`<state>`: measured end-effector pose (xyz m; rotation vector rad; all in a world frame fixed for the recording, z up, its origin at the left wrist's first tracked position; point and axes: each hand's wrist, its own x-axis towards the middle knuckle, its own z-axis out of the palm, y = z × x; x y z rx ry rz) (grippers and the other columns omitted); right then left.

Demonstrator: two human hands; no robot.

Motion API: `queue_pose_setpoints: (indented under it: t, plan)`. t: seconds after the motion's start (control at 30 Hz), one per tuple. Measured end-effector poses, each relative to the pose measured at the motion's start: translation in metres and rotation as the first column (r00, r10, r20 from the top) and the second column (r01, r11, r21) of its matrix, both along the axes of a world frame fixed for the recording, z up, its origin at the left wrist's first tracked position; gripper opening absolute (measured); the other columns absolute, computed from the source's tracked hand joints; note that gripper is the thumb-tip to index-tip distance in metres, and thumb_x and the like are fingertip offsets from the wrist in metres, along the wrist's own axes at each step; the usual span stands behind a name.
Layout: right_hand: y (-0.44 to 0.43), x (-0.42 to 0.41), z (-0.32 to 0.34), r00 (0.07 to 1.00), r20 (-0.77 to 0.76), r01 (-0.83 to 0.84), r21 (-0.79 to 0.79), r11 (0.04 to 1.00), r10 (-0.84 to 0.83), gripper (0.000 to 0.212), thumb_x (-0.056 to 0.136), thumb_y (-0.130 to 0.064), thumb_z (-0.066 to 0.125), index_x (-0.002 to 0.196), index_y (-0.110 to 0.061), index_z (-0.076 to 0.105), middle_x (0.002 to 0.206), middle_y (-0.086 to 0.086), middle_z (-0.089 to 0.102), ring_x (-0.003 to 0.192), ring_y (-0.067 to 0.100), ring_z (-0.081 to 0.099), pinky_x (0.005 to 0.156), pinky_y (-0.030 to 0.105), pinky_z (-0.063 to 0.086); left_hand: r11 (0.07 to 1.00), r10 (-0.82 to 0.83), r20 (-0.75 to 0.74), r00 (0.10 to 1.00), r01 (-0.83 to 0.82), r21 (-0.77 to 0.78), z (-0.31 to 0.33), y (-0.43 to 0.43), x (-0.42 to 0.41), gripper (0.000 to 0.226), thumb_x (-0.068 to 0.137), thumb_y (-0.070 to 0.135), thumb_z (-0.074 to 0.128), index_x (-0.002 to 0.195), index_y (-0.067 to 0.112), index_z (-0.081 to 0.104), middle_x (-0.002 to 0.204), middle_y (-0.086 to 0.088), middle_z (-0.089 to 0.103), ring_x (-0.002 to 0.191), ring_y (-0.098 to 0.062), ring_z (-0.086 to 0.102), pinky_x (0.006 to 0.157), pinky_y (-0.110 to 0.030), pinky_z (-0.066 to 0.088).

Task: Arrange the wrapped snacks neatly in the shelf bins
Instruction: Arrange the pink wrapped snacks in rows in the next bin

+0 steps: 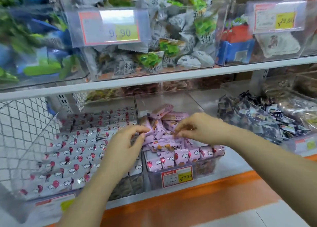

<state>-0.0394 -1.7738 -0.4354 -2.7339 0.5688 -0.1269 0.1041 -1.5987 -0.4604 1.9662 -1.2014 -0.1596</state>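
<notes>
**Head view.** Tidying step at the middle bin (155,180). Pink snacks (164,138) lie heaped at its centre, with a tidy row standing along the near wall. The right hand (197,129) pinches one of the pink snacks on the heap. The left hand (127,141) curls at the heap's left edge, its grip unclear. The next move likely calls for lifting loose pieces and setting them in rows behind the near row.

A shop: price tags (176,176) (yellow-marked) on snack bins (180,175).
</notes>
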Motion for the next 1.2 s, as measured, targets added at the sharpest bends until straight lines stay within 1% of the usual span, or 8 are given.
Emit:
queue_pose_setpoints:
  t: [0.1, 0.17, 0.23, 0.43, 0.6, 0.83, 1.07, 1.2]
  plan:
    - [-0.011, 0.036, -0.011, 0.979, -0.179, -0.105, -0.008, 0.994, 0.102, 0.021, 0.087, -0.024, 0.064, 0.106, -0.016, 0.071, 0.100, -0.007, 0.071, 0.085, 0.005, 0.063, 0.078, 0.021, 0.047, 0.999, -0.042, -0.035, 0.998, 0.042, -0.013, -0.002, -0.001, 0.007, 0.021, 0.093, 0.026, 0.051, 0.095, 0.046, 0.058, 0.100, 0.029, 0.056, 0.075, 0.008, 0.049, 0.065, -0.010, 0.036]
    - [-0.016, 0.053, -0.020, 0.949, -0.285, -0.152, -0.034, 0.988, 0.137, 0.009, 0.084, -0.026, 0.067, 0.079, -0.018, 0.068, 0.074, -0.010, 0.064, 0.066, 0.006, 0.055, 0.066, 0.026, 0.043, 0.997, -0.072, -0.054, 0.996, 0.072, -0.019, -0.002, 0.000, 0.012, 0.023, 0.093, 0.026, 0.051, 0.093, 0.049, 0.056, 0.102, 0.035, 0.051, 0.093, 0.015, 0.048, 0.075, -0.007, 0.036]
    - [-0.018, 0.065, -0.026, 0.913, -0.375, -0.191, -0.041, 0.981, 0.162, 0.036, 0.081, -0.032, 0.069, 0.057, -0.018, 0.046, 0.056, -0.005, 0.044, 0.055, 0.013, 0.039, 0.058, 0.029, 0.033, 0.994, -0.109, -0.046, 0.993, 0.108, -0.023, -0.003, 0.003, 0.015, 0.026, 0.093, 0.025, 0.052, 0.090, 0.050, 0.054, 0.101, 0.039, 0.048, 0.098, 0.021, 0.044, 0.082, -0.005, 0.035]
    - [-0.021, 0.078, -0.027, 0.892, -0.445, -0.158, -0.136, 0.978, 0.083, 0.035, 0.073, -0.037, 0.075, 0.092, -0.009, 0.066, 0.088, 0.004, 0.071, 0.075, 0.020, 0.061, 0.061, 0.026, 0.039, 0.990, -0.130, -0.095, 0.987, 0.123, -0.074, -0.008, 0.008, 0.018, 0.027, 0.092, 0.026, 0.053, 0.085, 0.053, 0.054, 0.119, 0.028, 0.053, 0.113, 0.009, 0.047, 0.101, -0.023, 0.039]
    - [-0.020, 0.056, 0.007, 0.950, -0.305, -0.033, 0.134, 0.990, 0.073, 0.029, 0.074, -0.023, 0.076, 0.101, -0.018, 0.070, 0.078, -0.020, 0.066, 0.062, -0.008, 0.055, 0.064, 0.017, 0.042, 0.989, -0.140, -0.131, 0.981, 0.131, -0.072, -0.007, 0.009, 0.018, 0.024, 0.091, 0.028, 0.053, 0.096, 0.052, 0.055, 0.100, 0.043, 0.047, 0.096, 0.016, 0.048, 0.092, -0.023, 0.047]
    - [-0.002, 0.022, 0.028, 1.000, -0.018, 0.012, 0.463, 0.887, -0.004, 0.022, 0.080, -0.012, 0.071, 0.101, -0.019, 0.069, 0.057, -0.011, 0.065, 0.052, -0.002, 0.054, 0.058, 0.011, 0.041, 0.973, -0.130, -0.185, 0.974, 0.090, -0.212, -0.002, 0.000, 0.013, 0.052, 0.085, 0.044, 0.056, 0.133, 0.046, 0.038, 0.122, 0.037, 0.047, 0.112, 0.025, 0.038, 0.085, -0.003, 0.032]
    - [0.016, 0.023, 0.021, 0.977, 0.211, -0.113, 0.622, 0.775, -0.027, 0.028, 0.075, -0.016, 0.072, 0.103, -0.017, 0.070, 0.082, 0.003, 0.070, 0.070, 0.010, 0.060, 0.071, 0.018, 0.050, 0.915, -0.177, -0.458, 0.871, -0.026, -0.403, 0.013, -0.008, 0.009, 0.036, 0.084, 0.019, 0.063, 0.115, 0.034, 0.052, 0.108, 0.014, 0.065, 0.093, 0.006, 0.062, 0.070, -0.008, 0.048]
    - [-0.004, 0.036, 0.018, 0.997, 0.068, -0.011, 0.621, 0.784, -0.040, 0.025, 0.084, -0.020, 0.065, 0.109, -0.017, 0.067, 0.095, -0.003, 0.073, 0.085, 0.006, 0.067, 0.077, 0.016, 0.052, 0.900, -0.107, -0.504, 0.857, -0.132, -0.415, 0.020, 0.003, 0.028, 0.028, 0.084, 0.022, 0.063, 0.111, 0.025, 0.057, 0.097, 0.012, 0.071, 0.089, 0.002, 0.065, 0.079, -0.020, 0.051]
